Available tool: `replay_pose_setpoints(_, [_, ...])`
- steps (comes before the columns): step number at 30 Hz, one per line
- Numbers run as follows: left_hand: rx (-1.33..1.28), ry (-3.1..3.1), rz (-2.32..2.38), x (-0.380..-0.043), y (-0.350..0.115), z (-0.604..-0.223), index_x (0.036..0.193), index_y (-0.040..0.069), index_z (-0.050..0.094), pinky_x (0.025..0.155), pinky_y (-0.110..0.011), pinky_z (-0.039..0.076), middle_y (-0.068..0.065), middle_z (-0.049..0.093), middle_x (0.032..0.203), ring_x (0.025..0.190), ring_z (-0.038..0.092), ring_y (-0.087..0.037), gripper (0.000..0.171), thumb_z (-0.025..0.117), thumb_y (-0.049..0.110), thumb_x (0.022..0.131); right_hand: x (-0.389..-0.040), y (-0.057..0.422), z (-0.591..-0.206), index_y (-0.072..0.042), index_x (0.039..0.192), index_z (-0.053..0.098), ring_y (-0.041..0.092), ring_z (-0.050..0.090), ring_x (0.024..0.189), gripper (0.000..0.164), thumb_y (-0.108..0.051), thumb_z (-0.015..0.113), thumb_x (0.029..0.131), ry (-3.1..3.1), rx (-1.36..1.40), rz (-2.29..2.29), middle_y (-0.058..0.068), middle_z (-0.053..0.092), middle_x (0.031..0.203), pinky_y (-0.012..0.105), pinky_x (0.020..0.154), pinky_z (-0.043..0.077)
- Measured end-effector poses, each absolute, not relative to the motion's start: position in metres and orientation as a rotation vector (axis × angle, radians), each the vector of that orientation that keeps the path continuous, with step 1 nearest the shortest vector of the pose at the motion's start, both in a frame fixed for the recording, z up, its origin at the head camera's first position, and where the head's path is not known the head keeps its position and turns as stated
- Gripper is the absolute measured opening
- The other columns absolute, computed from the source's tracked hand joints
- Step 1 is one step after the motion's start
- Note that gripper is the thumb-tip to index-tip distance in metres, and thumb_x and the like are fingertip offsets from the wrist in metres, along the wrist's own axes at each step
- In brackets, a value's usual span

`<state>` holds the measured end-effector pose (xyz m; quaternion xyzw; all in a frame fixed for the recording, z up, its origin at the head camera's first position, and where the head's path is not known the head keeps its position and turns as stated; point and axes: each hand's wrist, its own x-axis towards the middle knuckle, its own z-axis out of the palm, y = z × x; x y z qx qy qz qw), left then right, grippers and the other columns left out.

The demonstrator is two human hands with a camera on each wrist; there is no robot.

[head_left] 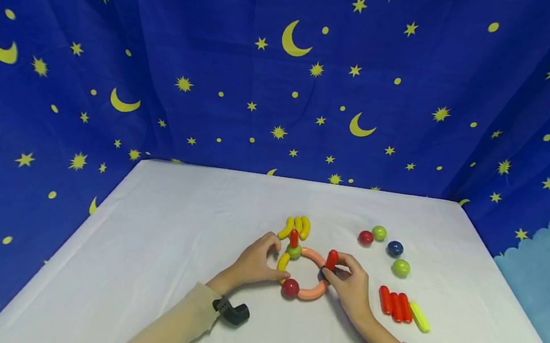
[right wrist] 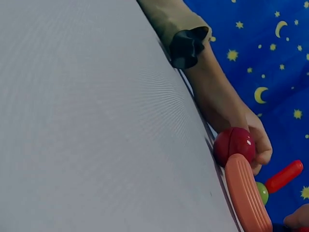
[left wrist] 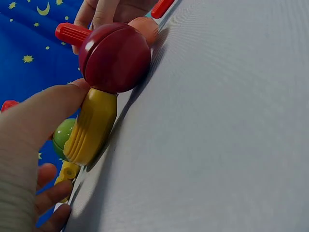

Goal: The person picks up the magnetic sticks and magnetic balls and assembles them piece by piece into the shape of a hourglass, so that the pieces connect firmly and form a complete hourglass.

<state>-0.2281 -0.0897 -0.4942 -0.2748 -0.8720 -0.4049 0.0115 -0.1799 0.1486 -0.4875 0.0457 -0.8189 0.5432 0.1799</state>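
Note:
A ring of toy pieces lies on the white table. Two curved pink bars (head_left: pixel 312 293), a curved yellow bar (head_left: pixel 283 262), a dark red ball (head_left: pixel 290 288), a green ball (head_left: pixel 293 252) and a partly hidden dark blue ball (head_left: pixel 322 273) form it. On the green ball stands a red stick (head_left: pixel 294 238). My right hand (head_left: pixel 354 290) pinches a second red stick (head_left: pixel 331 260) upright at the blue ball. Around the ring's left side my left hand (head_left: pixel 255 260) makes a loose C, its thumb (left wrist: pixel 63 104) touching where yellow bar and red ball meet.
Several curved yellow bars (head_left: pixel 297 227) lie just behind the ring. To the back right are a red ball (head_left: pixel 366 238), a green ball (head_left: pixel 379 233), a blue ball (head_left: pixel 395 248) and another green ball (head_left: pixel 401 267). Three red sticks (head_left: pixel 396 306) and a yellow stick (head_left: pixel 420 316) lie right.

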Motion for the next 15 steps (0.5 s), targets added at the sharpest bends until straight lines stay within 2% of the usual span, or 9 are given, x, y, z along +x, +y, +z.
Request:
replay_pose_setpoints(2, [-0.823, -2.758, -1.285, -0.228, -0.088, -0.494, 0.119, 0.012, 0.047, 0.094, -0.031, 0.047, -0.002, 0.055, 0.118, 0.107, 0.055, -0.015, 0.066, 0.082, 0.040, 0.070, -0.180, 0.150, -0.489, 0.000, 0.104, 0.067, 0.005, 0.060, 0.082, 0.031, 0.002, 0.077, 0.074, -2.327, 0.101, 1.488, 0.013, 0.069, 0.092, 0.023, 0.073, 0.056])
replay_pose_setpoints(4, [-0.823, -2.785, -1.325, -0.228, -0.087, -0.493, 0.136, 0.015, 0.041, 0.105, -0.037, 0.043, -0.002, 0.050, 0.136, 0.121, 0.053, -0.018, 0.080, 0.081, 0.040, 0.071, -0.181, 0.152, -0.491, -0.001, 0.102, 0.068, 0.009, 0.059, 0.079, 0.029, 0.000, 0.077, 0.074, -2.343, 0.075, 1.453, 0.012, 0.070, 0.089, 0.019, 0.068, 0.053])
replay_pose_setpoints(8, [-0.893, -2.810, -1.390, -0.227, -0.087, -0.492, 0.149, 0.018, 0.030, 0.114, -0.042, 0.032, -0.004, 0.039, 0.151, 0.137, 0.042, -0.022, 0.091, 0.079, 0.037, 0.075, -0.184, 0.155, -0.493, -0.001, 0.099, 0.069, 0.010, 0.061, 0.081, 0.024, -0.002, 0.076, 0.077, -2.349, 0.086, 1.464, 0.013, 0.070, 0.090, 0.018, 0.070, 0.053])
replay_pose_setpoints(11, [-0.931, -2.790, -1.408, -0.227, -0.088, -0.492, 0.148, 0.013, 0.032, 0.114, -0.043, 0.031, -0.008, 0.039, 0.151, 0.139, 0.038, -0.025, 0.085, 0.076, 0.036, 0.079, -0.188, 0.157, -0.495, -0.002, 0.100, 0.069, 0.006, 0.062, 0.083, 0.023, -0.003, 0.075, 0.078, -2.346, 0.144, 1.470, 0.013, 0.071, 0.092, 0.018, 0.073, 0.054])
replay_pose_setpoints(15, [-0.999, -2.660, -1.426, -0.231, -0.089, -0.497, 0.139, 0.005, 0.045, 0.105, -0.040, 0.043, -0.013, 0.052, 0.137, 0.124, 0.053, -0.026, 0.055, 0.062, 0.027, 0.092, -0.193, 0.158, -0.493, -0.002, 0.103, 0.069, 0.006, 0.062, 0.085, 0.025, -0.003, 0.075, 0.078, -2.338, 0.253, 1.437, 0.011, 0.070, 0.093, 0.015, 0.072, 0.053])
